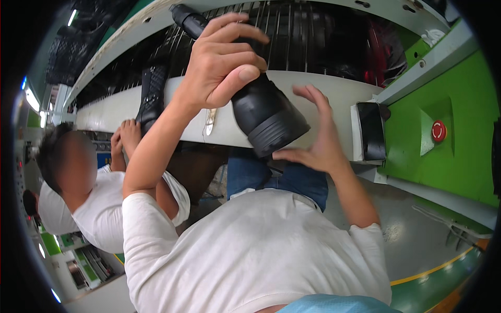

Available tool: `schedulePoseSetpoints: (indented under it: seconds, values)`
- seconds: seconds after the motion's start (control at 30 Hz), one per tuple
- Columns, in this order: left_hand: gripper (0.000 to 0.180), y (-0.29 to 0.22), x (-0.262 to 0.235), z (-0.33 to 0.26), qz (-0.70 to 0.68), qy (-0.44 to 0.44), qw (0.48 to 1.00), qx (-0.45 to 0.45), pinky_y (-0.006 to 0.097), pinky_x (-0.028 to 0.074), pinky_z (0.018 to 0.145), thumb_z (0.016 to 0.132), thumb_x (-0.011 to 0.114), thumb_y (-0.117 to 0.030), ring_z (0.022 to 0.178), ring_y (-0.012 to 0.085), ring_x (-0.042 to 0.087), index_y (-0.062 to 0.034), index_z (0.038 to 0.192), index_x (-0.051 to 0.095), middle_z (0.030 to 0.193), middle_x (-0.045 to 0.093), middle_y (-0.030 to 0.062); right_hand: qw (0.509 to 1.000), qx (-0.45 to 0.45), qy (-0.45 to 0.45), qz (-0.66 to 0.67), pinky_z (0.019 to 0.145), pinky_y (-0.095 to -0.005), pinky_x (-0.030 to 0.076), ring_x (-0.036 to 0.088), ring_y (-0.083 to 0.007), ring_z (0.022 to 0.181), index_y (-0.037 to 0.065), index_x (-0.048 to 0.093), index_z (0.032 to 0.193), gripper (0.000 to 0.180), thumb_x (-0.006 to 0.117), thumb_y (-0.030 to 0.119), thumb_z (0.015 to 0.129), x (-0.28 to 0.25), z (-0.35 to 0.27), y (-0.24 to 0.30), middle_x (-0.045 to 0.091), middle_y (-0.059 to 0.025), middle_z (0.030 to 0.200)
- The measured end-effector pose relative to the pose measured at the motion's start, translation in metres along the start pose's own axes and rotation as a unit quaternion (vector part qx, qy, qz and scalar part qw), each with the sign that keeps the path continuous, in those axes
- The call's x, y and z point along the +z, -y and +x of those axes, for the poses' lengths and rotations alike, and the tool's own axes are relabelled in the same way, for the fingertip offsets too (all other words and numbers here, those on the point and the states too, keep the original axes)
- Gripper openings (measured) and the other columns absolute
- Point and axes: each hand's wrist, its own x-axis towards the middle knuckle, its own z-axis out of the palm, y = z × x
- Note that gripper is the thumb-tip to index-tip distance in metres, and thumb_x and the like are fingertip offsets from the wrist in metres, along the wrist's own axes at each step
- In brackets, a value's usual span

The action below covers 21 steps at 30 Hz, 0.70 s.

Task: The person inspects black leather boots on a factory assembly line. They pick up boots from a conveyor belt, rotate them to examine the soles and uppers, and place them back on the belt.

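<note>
Over the near edge of the pale work surface, my left hand (224, 65) is closed around a black item (269, 115) with a broad, rounded, ridged end tilted down towards me. Its kind is not clear from this view. A narrower black piece (189, 21) shows beyond my left hand; whether it belongs to the same item I cannot tell. My right hand (326, 138) is at the right of the ridged end, thumb and fingers spread, the thumb tip close under the rim. Any contact there cannot be made out.
A small slim tool (210, 122) lies on the pale work surface (313, 86). To the left, a co-worker's hands (128, 136) are at a black quilted boot (151, 96). Metal rods (292, 36) run behind. Right are a black-faced box (371, 130) and a red button (439, 130) on a green panel.
</note>
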Motion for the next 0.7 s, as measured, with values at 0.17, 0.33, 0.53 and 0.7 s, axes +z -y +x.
schedulePoseSetpoints:
  seconds: [0.17,0.33,0.53,0.7]
  values:
    - [0.059,-0.033,0.029,-0.027,-0.041,-0.189,0.969,-0.153,0.062,0.02,0.135,0.118,0.04,-0.039,0.141,0.0404,0.063,-0.0076,0.097,0.085,0.116,0.084,0.01,0.987,0.138,0.068,0.044,0.116,-0.0466,0.053,0.07,-0.0266,0.128,0.005,0.058,0.158,0.122,0.117,0.035,0.056,-0.001,-0.018,-0.035,0.074,-0.0122,0.132]
    - [0.079,-0.078,0.095,-0.108,-0.239,-0.177,0.918,-0.262,0.06,0.023,0.137,0.094,0.074,-0.07,0.17,0.0478,0.031,-0.0077,0.141,0.078,0.164,0.064,0.0212,0.96,0.011,0.077,-0.268,0.095,-0.0448,0.06,0.076,-0.035,0.108,0.011,0.066,0.132,0.093,0.112,0.034,0.055,-0.044,-0.007,0.002,0.078,-0.0112,0.118]
    - [0.09,-0.125,0.148,-0.138,-0.288,-0.122,0.9,-0.304,0.057,0.031,0.136,0.072,0.104,-0.026,0.168,0.0422,0.041,-0.0057,0.154,0.073,0.17,0.06,0.0169,0.926,-0.072,0.176,-0.326,0.088,-0.0424,0.06,0.075,-0.0335,0.107,0.011,0.072,0.115,0.065,0.107,0.032,0.063,-0.062,-0.022,-0.001,0.079,-0.0077,0.122]
    - [0.087,-0.124,0.155,-0.141,-0.291,-0.155,0.896,-0.298,0.056,0.035,0.135,0.071,0.104,-0.028,0.164,0.0408,0.048,-0.006,0.15,0.076,0.165,0.066,0.0165,0.935,-0.121,0.189,-0.275,0.093,-0.042,0.063,0.076,-0.0325,0.115,0.01,0.077,0.112,0.055,0.106,0.026,0.067,-0.072,-0.026,-0.002,0.081,-0.0091,0.128]
